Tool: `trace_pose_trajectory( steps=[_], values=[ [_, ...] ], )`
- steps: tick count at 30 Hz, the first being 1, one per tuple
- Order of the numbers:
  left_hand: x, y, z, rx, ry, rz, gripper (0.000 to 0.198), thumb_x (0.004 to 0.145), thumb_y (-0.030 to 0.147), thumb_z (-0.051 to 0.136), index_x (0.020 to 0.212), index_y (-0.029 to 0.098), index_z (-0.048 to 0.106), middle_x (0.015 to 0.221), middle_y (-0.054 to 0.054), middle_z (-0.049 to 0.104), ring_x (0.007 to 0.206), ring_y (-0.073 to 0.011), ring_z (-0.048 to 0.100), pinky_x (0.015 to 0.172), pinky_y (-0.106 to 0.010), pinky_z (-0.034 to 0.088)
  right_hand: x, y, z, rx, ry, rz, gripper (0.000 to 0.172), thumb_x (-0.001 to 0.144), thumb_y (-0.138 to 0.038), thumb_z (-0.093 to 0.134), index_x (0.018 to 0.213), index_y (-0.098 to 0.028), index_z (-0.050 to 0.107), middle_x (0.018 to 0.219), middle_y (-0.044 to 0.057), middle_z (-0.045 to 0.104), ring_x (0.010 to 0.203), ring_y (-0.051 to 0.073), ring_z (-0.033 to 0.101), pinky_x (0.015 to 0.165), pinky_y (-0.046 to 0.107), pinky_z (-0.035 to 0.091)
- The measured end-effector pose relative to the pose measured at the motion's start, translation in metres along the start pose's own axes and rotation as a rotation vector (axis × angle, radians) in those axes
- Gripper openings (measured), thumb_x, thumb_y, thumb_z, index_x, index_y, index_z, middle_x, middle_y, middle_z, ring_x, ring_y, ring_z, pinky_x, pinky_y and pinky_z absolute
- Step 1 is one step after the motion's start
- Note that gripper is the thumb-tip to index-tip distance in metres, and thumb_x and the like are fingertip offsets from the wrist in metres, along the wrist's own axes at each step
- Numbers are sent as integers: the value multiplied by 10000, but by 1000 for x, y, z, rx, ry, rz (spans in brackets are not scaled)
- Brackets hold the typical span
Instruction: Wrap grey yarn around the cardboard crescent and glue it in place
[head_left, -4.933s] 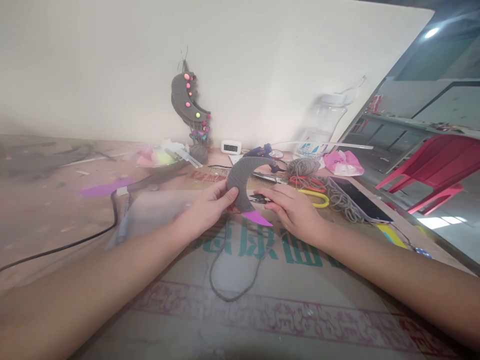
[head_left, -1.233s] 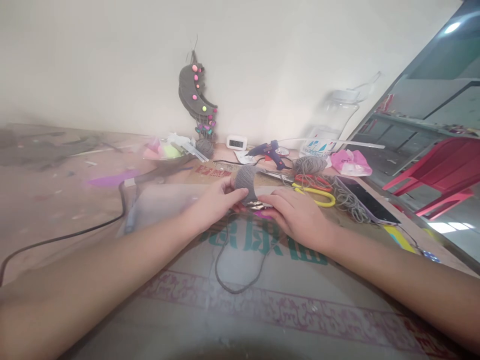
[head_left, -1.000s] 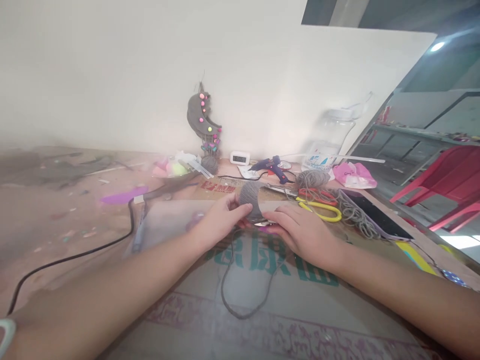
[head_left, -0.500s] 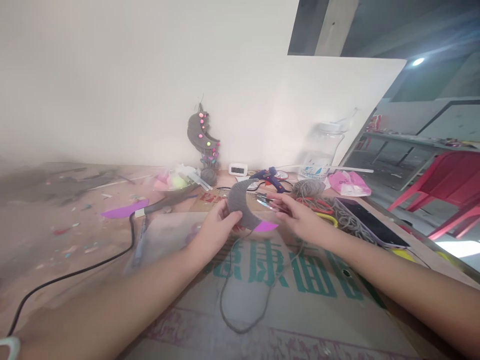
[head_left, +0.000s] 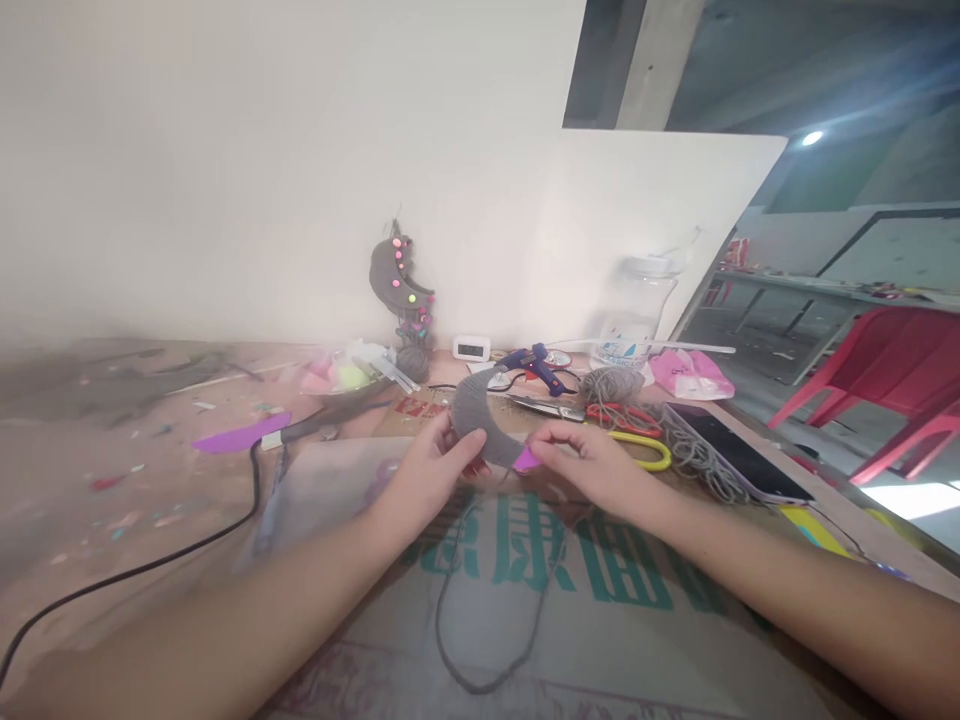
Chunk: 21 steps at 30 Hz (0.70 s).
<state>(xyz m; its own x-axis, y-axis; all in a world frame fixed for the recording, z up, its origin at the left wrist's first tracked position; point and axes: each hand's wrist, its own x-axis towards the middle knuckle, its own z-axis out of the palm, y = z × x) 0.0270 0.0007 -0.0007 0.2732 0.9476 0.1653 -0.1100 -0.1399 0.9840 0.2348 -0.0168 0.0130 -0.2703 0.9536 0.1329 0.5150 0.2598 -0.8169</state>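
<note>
Head view: left hand (head_left: 429, 478) pinches the grey yarn-wrapped crescent (head_left: 474, 422) at its lower curve, thumb on the front, the other fingers behind. Right hand (head_left: 594, 468) nips the crescent's bare purple tip (head_left: 525, 460) between thumb and fingertips, the rest of the fingers loosely curled. The crescent is held just above the cardboard sheet (head_left: 600, 600), between both hands, upper horn pointing toward the glue gun (head_left: 532, 362). A loose yarn strand (head_left: 480, 640) trails from it in a loop over the cardboard.

Risk, judged: the last wraps sit next to the smooth tip and could slide off if either pinch slackens. The slack loop could snag under a forearm and tug the winding loose.

Counts:
- hands: 2
- crescent in hand: 1
- decorated crescent (head_left: 397, 282) against the wall: 1
- flat purple cutout (head_left: 240, 432): 1
- yarn balls: 2 (head_left: 609, 382) (head_left: 412, 362)
- glue gun: 1
- clock (head_left: 471, 348): 1
- jar (head_left: 637, 310): 1
- phone (head_left: 731, 455): 1
- scissor handles: red (head_left: 622, 415) and yellow (head_left: 646, 452); I can't tell the number of pairs.
</note>
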Motion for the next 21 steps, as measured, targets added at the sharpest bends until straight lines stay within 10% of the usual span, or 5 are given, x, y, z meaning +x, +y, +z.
trace_pose_trajectory(
  steps=[4,9,15,21],
  values=[
    [0,-4,-1,64,-56,-44,370,786,497,650,885,142,622,773,-21,647,648,-126,565,624,-239,438,-2,-2,4,-63,9,-67,319,895,-441,498,752,-172,592,723,2,635,638,140,581,587,249,458],
    [2,-11,-1,5,-10,-54,405,791,563,615,888,173,567,681,22,594,592,-123,532,585,-244,417,14,11,-23,-351,215,-204,262,897,-397,503,893,-192,666,980,52,710,943,222,647,847,364,497],
    [5,-14,-1,-16,-16,-50,410,783,571,620,825,183,495,602,61,486,543,-95,448,533,-224,357,55,49,-60,-429,325,16,447,875,-258,550,1304,-138,510,1248,142,640,1094,235,639,955,408,479],
    [4,-10,-1,-18,-13,-76,398,776,541,636,848,173,502,604,52,519,546,-98,478,558,-230,379,112,56,-64,-496,290,137,465,887,-252,583,1318,-94,510,1260,156,629,1126,233,620,974,342,465]
  ],
)
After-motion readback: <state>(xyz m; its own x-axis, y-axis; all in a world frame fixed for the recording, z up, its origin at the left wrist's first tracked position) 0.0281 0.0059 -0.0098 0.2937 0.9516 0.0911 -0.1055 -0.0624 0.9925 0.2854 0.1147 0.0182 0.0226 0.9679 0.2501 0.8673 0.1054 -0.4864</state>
